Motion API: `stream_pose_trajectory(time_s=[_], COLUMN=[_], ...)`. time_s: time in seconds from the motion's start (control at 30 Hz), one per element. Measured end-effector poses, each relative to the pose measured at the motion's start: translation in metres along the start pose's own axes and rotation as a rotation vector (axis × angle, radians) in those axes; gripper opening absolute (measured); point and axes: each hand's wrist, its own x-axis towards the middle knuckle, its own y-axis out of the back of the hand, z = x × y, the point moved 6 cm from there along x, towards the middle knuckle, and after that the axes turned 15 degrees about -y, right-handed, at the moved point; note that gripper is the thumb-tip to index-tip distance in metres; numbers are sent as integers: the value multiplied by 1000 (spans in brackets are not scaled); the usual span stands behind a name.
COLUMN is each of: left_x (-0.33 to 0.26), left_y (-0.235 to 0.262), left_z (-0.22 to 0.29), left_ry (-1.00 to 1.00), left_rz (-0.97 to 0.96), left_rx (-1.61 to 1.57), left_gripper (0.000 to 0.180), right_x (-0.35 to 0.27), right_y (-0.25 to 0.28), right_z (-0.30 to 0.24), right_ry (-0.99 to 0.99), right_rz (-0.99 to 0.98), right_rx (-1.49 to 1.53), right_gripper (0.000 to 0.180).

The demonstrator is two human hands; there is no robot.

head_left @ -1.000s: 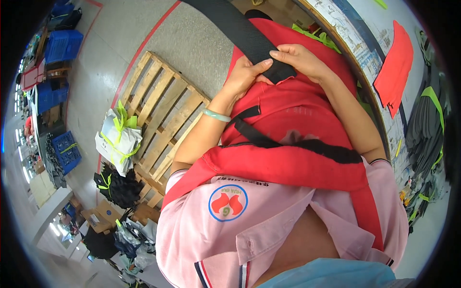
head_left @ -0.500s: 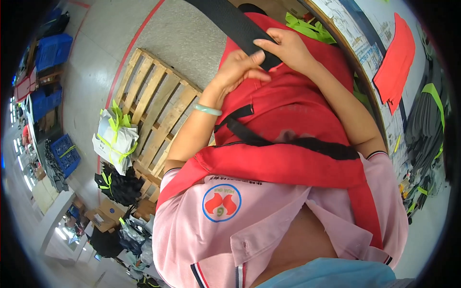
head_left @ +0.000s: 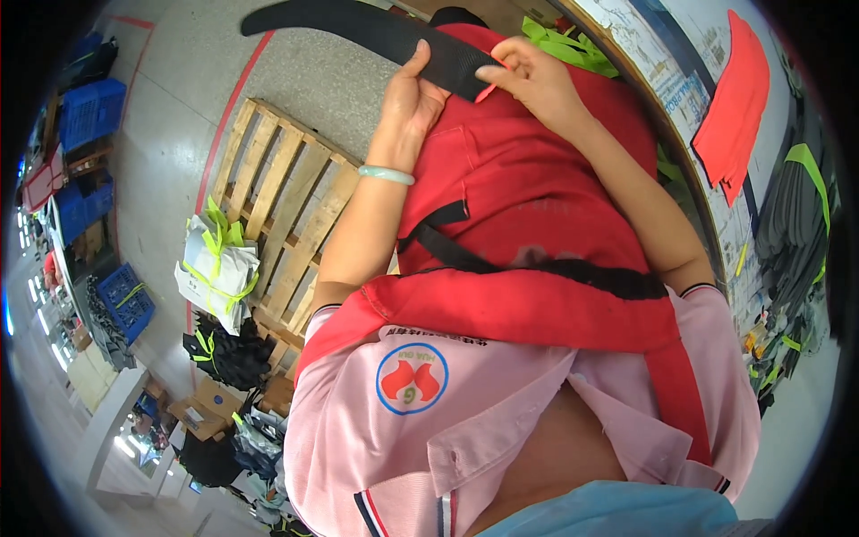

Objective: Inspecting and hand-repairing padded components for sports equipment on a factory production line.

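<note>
A worker in a pink collared shirt grips a wide black strap (head_left: 385,31) with both hands above a red fabric piece (head_left: 528,197) that lies across the lap and reaches the near edge of the bench (head_left: 667,148). The left hand (head_left: 413,94) is closed on the strap from beneath, thumb pressed up along its lower edge; a pale green bangle (head_left: 386,174) circles that wrist. The right hand (head_left: 535,79) holds the strap's square-cut end, its fingers (head_left: 512,54) curled over the top and pinching strap and red cloth together. The strap is flat, finely ribbed webbing, curving away to the left over the grey floor. The red piece looks like smooth woven cloth, crossed by narrower black webbing (head_left: 537,267) and folded into a thick padded band (head_left: 528,309) near the worker's chest.

Loose lime-green strips (head_left: 564,40) lie at the far end of the bench, just beyond the right hand, and an orange-red cloth panel (head_left: 738,98) lies on the bench's right side. On the floor to the left sits a bare wooden pallet (head_left: 277,197), with a white bundle tied in lime-green tape (head_left: 217,268) at its near corner. Blue plastic crates (head_left: 94,112) stand farther left; what they contain cannot be made out.
</note>
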Motion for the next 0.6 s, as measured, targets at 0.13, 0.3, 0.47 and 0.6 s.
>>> stream_pose_trajectory(time_s=[0.13,0.3,0.47,0.6], left_x=[6,4,3,3], left_y=[-3,-7,-9,-8], left_z=[-11,-17,-19,-21], left_ry=[39,57,56,72], left_rz=[42,36,15,7], left_rx=[-148,-214,-265,-297], left_gripper=[33,38,39,37], right_x=[-11,-13,-10,-10], right_y=[19,4,11,9], right_z=[-4,-1,11,18], right_ry=[142,220,181,104], right_rz=[153,163,219,215], right_rx=[115,-39,-32,46], right_gripper=[7,10,15,18])
